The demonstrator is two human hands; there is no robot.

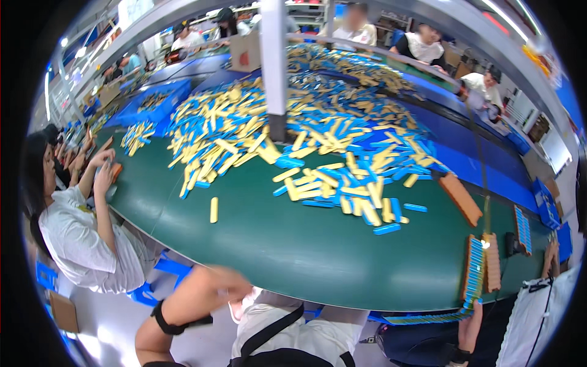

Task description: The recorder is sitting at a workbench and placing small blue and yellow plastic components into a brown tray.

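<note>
The left hand [223, 289] is blurred at the near edge, its grip impossible to tell; the right hand [476, 311], near right, meets the end of one long row of blue pieces [428, 318], though whether its fingers close on it cannot be told. On the left sits one person in a white shirt [92, 244], with one blue bin [131, 113] farther off, holding small pieces. One yellow piece [214, 210] lies alone on the green table [263, 244]; beyond and to its right spreads a heap of blue and yellow pieces [220, 131], too many to count, around one upright post [274, 67]. On the right are one bare orange tray [460, 199], then two orange strips side by side [493, 263], the left one lined with blue pieces.
</note>
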